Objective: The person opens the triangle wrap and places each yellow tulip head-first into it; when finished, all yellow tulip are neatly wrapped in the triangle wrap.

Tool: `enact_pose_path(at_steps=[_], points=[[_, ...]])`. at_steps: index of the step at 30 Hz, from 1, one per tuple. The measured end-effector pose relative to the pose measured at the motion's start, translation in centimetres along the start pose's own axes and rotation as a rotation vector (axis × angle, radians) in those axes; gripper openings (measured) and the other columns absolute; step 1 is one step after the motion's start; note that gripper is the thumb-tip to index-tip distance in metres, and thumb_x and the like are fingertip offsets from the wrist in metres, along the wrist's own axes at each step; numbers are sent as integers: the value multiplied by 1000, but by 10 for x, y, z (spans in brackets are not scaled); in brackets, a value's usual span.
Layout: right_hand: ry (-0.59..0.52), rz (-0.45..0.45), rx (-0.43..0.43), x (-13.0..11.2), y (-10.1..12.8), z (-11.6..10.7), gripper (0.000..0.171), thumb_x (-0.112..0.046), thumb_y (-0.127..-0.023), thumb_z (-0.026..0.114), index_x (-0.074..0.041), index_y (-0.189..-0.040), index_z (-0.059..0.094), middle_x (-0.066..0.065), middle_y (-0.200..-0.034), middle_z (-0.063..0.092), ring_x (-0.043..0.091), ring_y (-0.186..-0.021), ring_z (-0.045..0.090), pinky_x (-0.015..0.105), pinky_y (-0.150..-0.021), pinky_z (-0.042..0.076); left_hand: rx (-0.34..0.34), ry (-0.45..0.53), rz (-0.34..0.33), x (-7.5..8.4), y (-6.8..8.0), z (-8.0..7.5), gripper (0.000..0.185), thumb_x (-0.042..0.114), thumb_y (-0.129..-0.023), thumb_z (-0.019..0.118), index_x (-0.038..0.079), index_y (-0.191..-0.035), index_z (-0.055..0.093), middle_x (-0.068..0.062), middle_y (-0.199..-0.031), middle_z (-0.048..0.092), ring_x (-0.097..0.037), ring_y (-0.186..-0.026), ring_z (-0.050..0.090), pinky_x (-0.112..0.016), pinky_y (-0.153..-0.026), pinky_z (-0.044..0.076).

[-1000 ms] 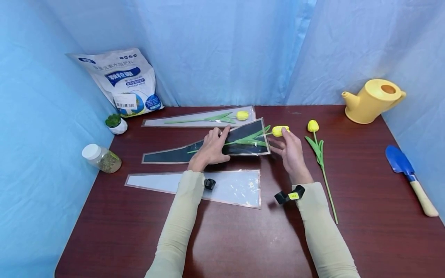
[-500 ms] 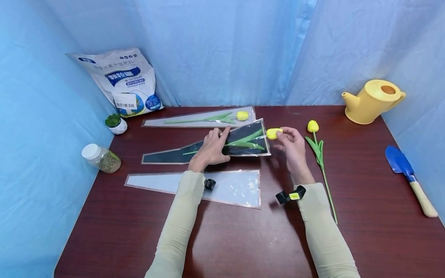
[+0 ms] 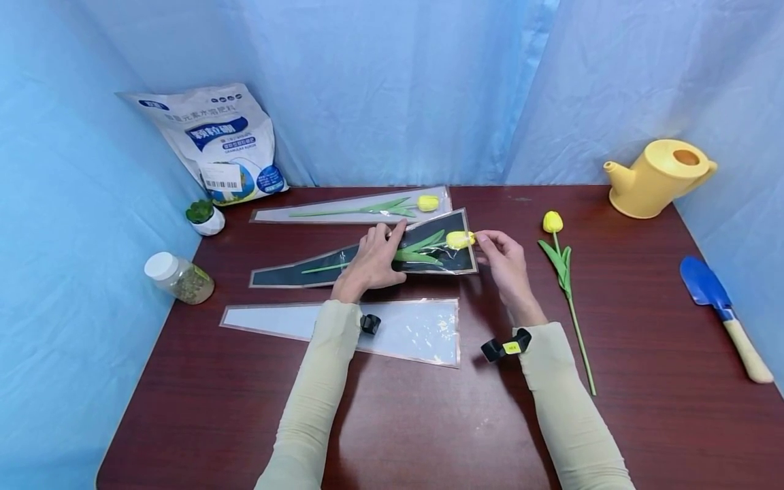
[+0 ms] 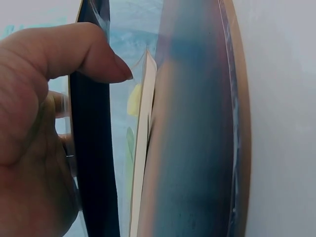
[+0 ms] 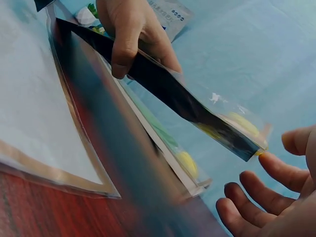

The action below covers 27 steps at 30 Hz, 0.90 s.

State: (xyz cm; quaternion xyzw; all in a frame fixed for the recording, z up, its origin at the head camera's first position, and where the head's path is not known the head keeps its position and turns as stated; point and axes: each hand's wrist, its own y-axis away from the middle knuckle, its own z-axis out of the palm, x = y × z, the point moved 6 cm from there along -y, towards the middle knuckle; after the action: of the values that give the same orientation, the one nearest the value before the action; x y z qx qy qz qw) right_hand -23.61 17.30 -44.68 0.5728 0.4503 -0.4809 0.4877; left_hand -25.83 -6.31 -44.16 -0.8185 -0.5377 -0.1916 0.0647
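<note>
My left hand (image 3: 370,264) grips the edge of a black flower sleeve (image 3: 454,260), a tapering clear-fronted one, and holds it raised off the table; its thumb (image 4: 101,57) lies on the near side, fingers behind. Inside this sleeve lies a yellow tulip (image 3: 459,239), its head at the wide mouth and green leaves partly under my left hand. Beside the mouth is my right hand (image 3: 507,269), fingers loosely extended. In the right wrist view its index fingertip (image 5: 264,160) touches the flower end at the sleeve's mouth, while the thumb (image 5: 296,140) stands apart.
Behind lies a light sleeve (image 3: 275,216) with a tulip in it; a white sleeve (image 3: 404,330) lies in front. Another tulip (image 3: 563,272) rests at right, near a yellow watering can (image 3: 649,184) and blue trowel (image 3: 704,282). At left are a fertilizer bag (image 3: 226,150), succulent (image 3: 205,219) and jar (image 3: 180,279).
The tulip has slid left, its head passing from outside the black sleeve to within its mouth. My right hand has moved left with it and let go; my left hand has stayed in place.
</note>
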Motion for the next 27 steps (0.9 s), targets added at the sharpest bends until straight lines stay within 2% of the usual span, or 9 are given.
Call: enact_pose_path(at_steps=[2, 5, 8, 11, 15, 18, 21, 24, 27], points=[[32, 2, -21, 1, 0, 2, 33, -32, -104, 52, -5, -120, 63, -16, -100, 63, 2, -99, 62, 17, -84, 54, -1, 2, -1, 0, 0, 0, 102, 28, -85, 77, 19, -163, 10, -12, -127, 37, -27, -110, 34, -46, -103, 34], [16, 4, -53, 2, 1, 6, 37, -34, -105, 49, -2, -121, 62, -19, -97, 63, -3, -95, 62, 16, -84, 53, -7, 4, -4, 1, 0, 0, 103, 28, -85, 77, 19, -163, 9, -11, -128, 37, -27, -111, 34, -46, -104, 33], [-40, 22, -88, 3, 1, 10, 39, -34, -105, 49, -1, -120, 62, -19, -90, 66, -5, -86, 64, 15, -79, 53, -15, 2, -7, 1, 0, 0, 104, 28, -85, 77, 20, -163, 8, -11, -128, 36, -26, -111, 34, -45, -105, 33], [-48, 40, -106, 5, 2, 12, 43, -36, -105, 48, 1, -123, 61, -21, -83, 68, -6, -78, 63, 12, -74, 52, -18, -3, -8, 2, -1, 0, 105, 28, -85, 77, 20, -163, 7, -11, -128, 36, -26, -111, 34, -45, -106, 33], [-1, 57, -113, 8, 3, 14, 51, -37, -106, 46, 6, -131, 58, -22, -81, 67, -7, -77, 62, 11, -73, 50, -18, -11, -8, 2, -2, 0, 105, 28, -84, 77, 20, -163, 7, -11, -128, 37, -27, -112, 34, -46, -107, 33], [43, 58, -114, 9, 2, 13, 51, -36, -105, 48, 6, -131, 58, -22, -87, 64, -6, -81, 60, 12, -76, 48, -22, -18, -10, 1, -2, 1, 105, 29, -84, 77, 20, -163, 7, -12, -130, 37, -27, -114, 35, -46, -108, 33], [82, 48, -97, 10, 0, 11, 41, -31, -102, 55, 4, -122, 62, -16, -96, 63, -3, -85, 58, 13, -77, 48, -25, -30, -15, -1, -3, 2, 105, 30, -84, 77, 20, -163, 8, -13, -132, 37, -28, -115, 35, -47, -109, 33], [114, 43, -92, 12, -4, 9, 30, -25, -99, 61, 3, -110, 65, -6, -111, 63, -4, -89, 58, 13, -78, 50, -34, -35, -22, -4, -2, 3, 105, 31, -84, 77, 21, -163, 9, -13, -133, 38, -28, -113, 35, -47, -107, 33], [150, 51, -112, 18, -7, 8, 28, -21, -98, 62, 5, -108, 64, 7, -123, 63, -6, -89, 59, 14, -78, 53, -54, -30, -27, -5, -2, 5, 105, 31, -84, 77, 21, -163, 8, -13, -133, 37, -28, -111, 35, -47, -106, 33]])
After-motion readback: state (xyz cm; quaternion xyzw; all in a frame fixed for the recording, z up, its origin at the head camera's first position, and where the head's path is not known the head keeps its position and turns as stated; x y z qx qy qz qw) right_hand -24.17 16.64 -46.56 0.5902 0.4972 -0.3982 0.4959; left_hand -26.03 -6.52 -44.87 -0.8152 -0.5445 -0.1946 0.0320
